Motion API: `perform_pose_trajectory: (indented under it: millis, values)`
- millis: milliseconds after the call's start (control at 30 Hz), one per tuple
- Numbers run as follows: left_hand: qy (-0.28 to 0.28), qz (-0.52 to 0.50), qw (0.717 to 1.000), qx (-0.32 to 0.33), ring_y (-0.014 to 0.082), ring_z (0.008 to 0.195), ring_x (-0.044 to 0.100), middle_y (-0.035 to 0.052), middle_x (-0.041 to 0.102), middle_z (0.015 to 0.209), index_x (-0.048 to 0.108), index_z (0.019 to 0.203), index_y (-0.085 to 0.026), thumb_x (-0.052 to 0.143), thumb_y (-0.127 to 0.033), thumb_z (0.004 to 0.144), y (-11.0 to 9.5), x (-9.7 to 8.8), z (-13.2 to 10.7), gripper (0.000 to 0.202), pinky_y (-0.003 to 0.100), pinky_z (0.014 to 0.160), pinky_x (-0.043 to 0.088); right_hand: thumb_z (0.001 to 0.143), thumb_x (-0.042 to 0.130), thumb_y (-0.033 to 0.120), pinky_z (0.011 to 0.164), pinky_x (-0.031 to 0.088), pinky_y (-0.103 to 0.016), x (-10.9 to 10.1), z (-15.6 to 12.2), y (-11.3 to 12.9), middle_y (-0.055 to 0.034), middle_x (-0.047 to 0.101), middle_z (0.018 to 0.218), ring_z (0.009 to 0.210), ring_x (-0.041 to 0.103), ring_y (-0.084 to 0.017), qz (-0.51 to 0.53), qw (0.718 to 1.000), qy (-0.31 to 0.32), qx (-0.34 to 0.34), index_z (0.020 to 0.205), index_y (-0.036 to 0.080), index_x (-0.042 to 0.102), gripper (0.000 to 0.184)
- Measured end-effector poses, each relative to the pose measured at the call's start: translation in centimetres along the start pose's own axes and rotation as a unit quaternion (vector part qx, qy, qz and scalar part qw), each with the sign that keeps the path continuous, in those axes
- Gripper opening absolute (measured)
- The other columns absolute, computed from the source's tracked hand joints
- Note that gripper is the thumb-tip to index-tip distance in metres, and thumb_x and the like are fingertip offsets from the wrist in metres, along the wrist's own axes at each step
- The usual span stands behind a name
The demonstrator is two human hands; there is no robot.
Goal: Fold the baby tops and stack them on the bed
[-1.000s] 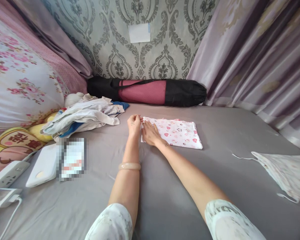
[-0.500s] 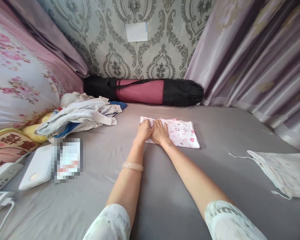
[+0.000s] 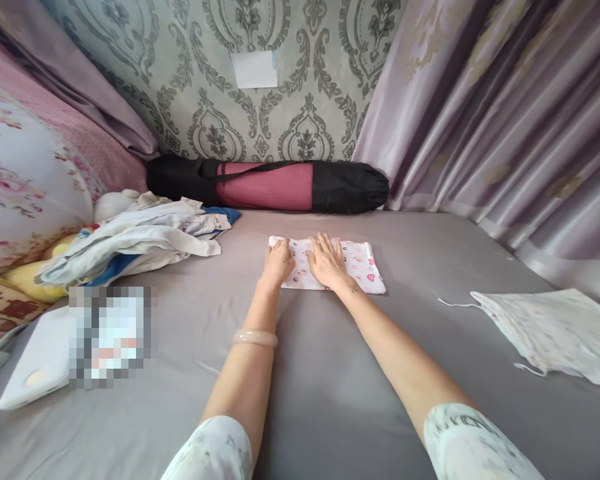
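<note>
A folded white cloth (image 3: 359,267) printed with pink hearts and small flowers lies flat on the grey bed sheet. At its left end, my left hand (image 3: 279,261) has its fingers curled down and closed on the cloth's edge; the fingertips are partly hidden. Pressed flat on the middle of the cloth is my right hand (image 3: 328,263), open with its fingers spread. A pale bangle (image 3: 255,339) circles my left forearm.
Rumpled clothes (image 3: 145,230) lie to the left, near a white box-like device (image 3: 43,360) and a blurred-out item (image 3: 117,337). A rolled pink mat in a black bag (image 3: 265,187) rests against the wall. Another folded pale garment (image 3: 555,330) with drawstrings is at the right.
My right hand has slid right along the cloth, away from my left hand, and its fingers have spread. My left hand stays at the left end. The view has turned slightly right.
</note>
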State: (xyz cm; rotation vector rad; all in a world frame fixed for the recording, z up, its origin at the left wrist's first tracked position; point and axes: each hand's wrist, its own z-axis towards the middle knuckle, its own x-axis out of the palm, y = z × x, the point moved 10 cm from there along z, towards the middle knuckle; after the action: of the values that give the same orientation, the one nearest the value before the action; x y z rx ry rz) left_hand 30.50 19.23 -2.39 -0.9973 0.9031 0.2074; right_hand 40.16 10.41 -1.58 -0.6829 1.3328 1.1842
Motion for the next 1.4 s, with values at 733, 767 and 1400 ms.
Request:
perform_pose_trajectory:
  millis: [733,767,1400]
  values:
    - [0.07,0.144,0.987,0.032,0.0239,0.132,0.047,0.0132,0.054,0.141,0.048,0.131,-0.018,0.037,-0.02,0.095,-1.6,1.2,-0.5,0.038,0.044,0.113,0.032,0.102,0.023,0.037,0.121,0.006,-0.048,-0.9,-1.3,-4.4,-0.0145,0.024,0.161,0.15,0.015,-0.026,0.003,0.998,0.01,0.057,0.152,0.007,0.033,0.058]
    - [0.072,0.145,0.986,0.036,0.0244,0.132,0.047,0.0136,0.054,0.14,0.048,0.131,-0.018,0.037,-0.02,0.094,-1.7,1.3,-0.5,0.038,0.045,0.112,0.032,0.102,0.023,0.037,0.121,0.005,-0.048,-1.1,-1.4,-5.0,-0.0153,0.024,0.161,0.15,0.014,-0.026,-0.003,0.998,0.006,0.066,0.152,0.006,0.033,0.059]
    - [0.083,0.178,0.979,0.053,0.0265,0.134,0.046,0.0163,0.051,0.143,0.048,0.133,-0.016,0.042,-0.023,0.094,-2.1,2.1,-0.8,0.04,0.047,0.11,0.034,0.102,0.024,0.038,0.12,0.012,-0.046,-0.6,-2.2,-6.3,-0.0145,0.027,0.16,0.149,0.019,-0.026,-0.014,0.997,0.01,0.069,0.151,0.006,0.035,0.059]
